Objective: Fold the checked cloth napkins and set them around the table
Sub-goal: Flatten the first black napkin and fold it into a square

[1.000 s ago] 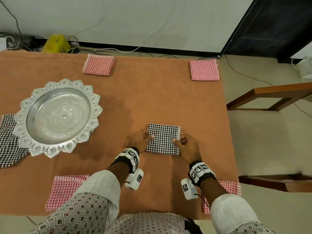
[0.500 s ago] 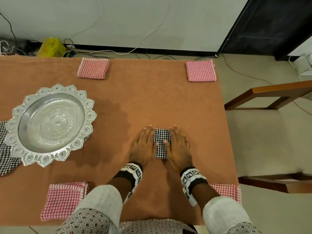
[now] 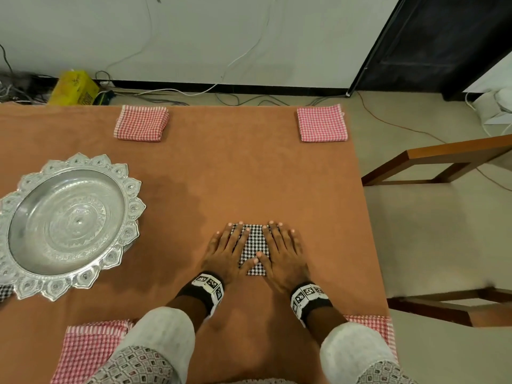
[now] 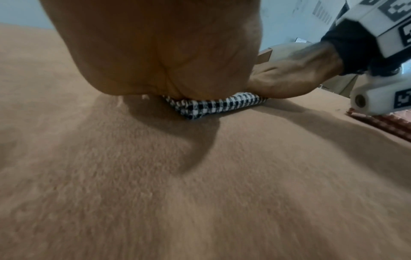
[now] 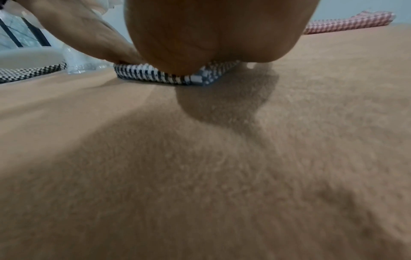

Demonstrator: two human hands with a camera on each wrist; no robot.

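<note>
A folded black-and-white checked napkin (image 3: 253,246) lies on the brown table (image 3: 221,176), right of centre. My left hand (image 3: 225,249) and right hand (image 3: 281,250) lie flat on it side by side, fingers straight, pressing it down; only a strip of cloth shows between them. The wrist views show the napkin's thick folded edge (image 4: 213,106) (image 5: 169,77) under each palm. Folded red checked napkins sit at the far left (image 3: 141,123), far right (image 3: 321,123), near left (image 3: 88,350) and near right (image 3: 372,327). Another black checked cloth (image 3: 4,292) peeks from under the tray.
A large ornate silver tray (image 3: 66,225) stands on the table's left side. A wooden chair (image 3: 443,217) stands against the table's right edge. Cables and a yellow box (image 3: 74,87) lie on the floor beyond the far edge.
A second ago both hands pinched the side edges of the wider black napkin. They then folded it narrower and laid flat on it; now the fingers are spread a little further forward.
</note>
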